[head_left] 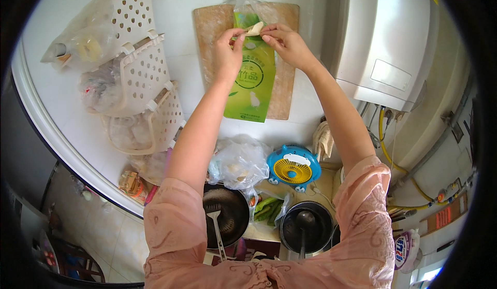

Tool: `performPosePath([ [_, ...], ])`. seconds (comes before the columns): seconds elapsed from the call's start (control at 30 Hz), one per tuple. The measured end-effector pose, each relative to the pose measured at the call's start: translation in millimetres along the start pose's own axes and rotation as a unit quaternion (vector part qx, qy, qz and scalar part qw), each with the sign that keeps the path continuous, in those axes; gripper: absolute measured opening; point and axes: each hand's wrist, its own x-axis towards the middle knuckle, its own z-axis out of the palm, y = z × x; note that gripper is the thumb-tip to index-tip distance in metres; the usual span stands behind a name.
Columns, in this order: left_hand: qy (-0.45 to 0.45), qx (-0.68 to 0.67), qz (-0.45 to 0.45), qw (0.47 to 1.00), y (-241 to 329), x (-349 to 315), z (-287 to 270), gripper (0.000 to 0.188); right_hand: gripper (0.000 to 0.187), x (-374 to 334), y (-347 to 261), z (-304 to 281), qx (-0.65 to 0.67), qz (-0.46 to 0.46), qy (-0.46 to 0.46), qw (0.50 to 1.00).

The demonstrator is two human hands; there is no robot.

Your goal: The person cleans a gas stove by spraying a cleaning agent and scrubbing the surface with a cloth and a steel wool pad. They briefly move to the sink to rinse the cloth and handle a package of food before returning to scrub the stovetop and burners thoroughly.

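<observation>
At upper centre, the left hand (228, 49) and right hand (286, 44) pinch a pale piece (254, 29). A green pack (242, 101) hangs behind.

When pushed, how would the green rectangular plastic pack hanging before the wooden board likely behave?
The green rectangular plastic pack would probably swing, as it appears hung from its clear top. That filmy top suggests soft, flexible wrapping. It may slide against the flat brown wooden board behind it.
</observation>
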Motion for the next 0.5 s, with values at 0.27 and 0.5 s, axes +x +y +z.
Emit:
performPosePath([
  [0.27,0.029,0.047,0.034,0.998,1,-13,6,0.004,0.037,16,-8,-1,-0.136,-0.081,0.094,0.983],
  [0.5,0.017,0.097,0.037,0.994,4,-12,4,0.007,0.037,35,-4,13,-0.267,-0.028,0.021,0.963],
])
